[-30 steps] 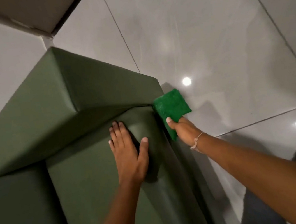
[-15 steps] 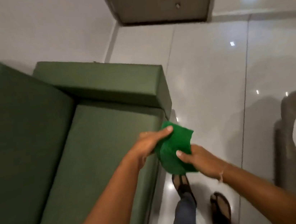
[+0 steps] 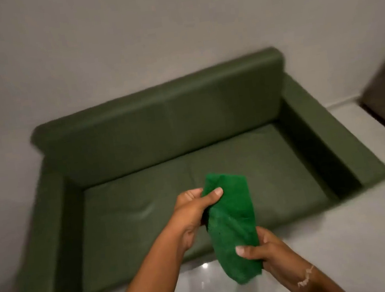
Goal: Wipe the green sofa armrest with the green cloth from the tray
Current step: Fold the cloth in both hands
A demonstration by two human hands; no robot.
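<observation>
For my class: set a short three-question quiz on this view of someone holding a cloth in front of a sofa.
1. True or false: the green cloth is lying flat on the sofa seat.
2. Which hand grips the cloth's lower end? A. left hand B. right hand
3. Fill in: the bracelet is on the ____ wrist.

Key
1. False; both hands hold it up in front of the sofa.
2. B; the left hand pinches the upper end.
3. Right.
</observation>
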